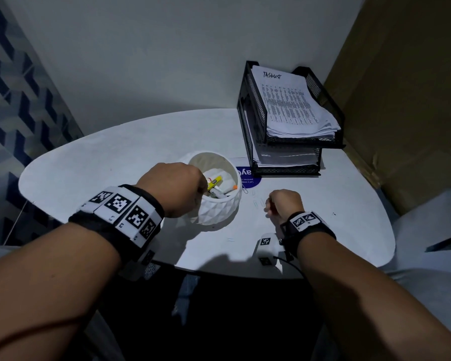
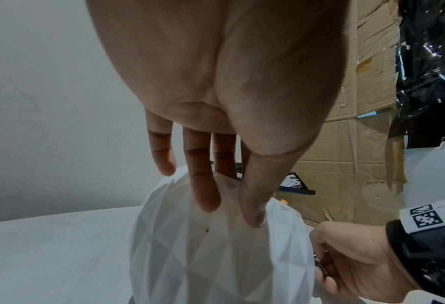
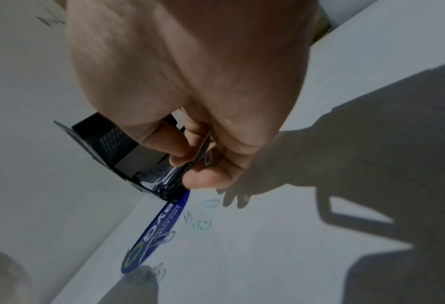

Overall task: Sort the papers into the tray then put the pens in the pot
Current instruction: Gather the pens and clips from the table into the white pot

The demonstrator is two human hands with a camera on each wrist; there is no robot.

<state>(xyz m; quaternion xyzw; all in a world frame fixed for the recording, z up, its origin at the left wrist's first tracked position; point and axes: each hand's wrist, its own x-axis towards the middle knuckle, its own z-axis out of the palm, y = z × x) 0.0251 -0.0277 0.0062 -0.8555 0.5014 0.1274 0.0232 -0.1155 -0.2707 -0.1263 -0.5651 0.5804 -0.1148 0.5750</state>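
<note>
A white faceted pot (image 1: 219,212) stands mid-table with a yellow highlighter (image 1: 214,182) and other pens lying in it. My left hand (image 1: 193,188) rests on the pot's left rim. Its fingers (image 2: 205,191) are nearly straight over the pot's (image 2: 190,257) wall and edge. To the pot's right, my right hand (image 1: 270,207) hovers low over the table with its fingers curled. In the right wrist view it (image 3: 198,164) pinches small metal paper clips (image 3: 207,159). A black two-tier mesh tray (image 1: 253,121) at the back right holds stacked papers (image 1: 289,105) on both levels.
Loose paper clips (image 1: 255,203) (image 3: 202,224) lie on the white oval table (image 1: 115,157) between pot and tray, by a blue round sticker (image 1: 248,175). A cardboard sheet (image 1: 401,100) leans at the right. A wall stands close behind.
</note>
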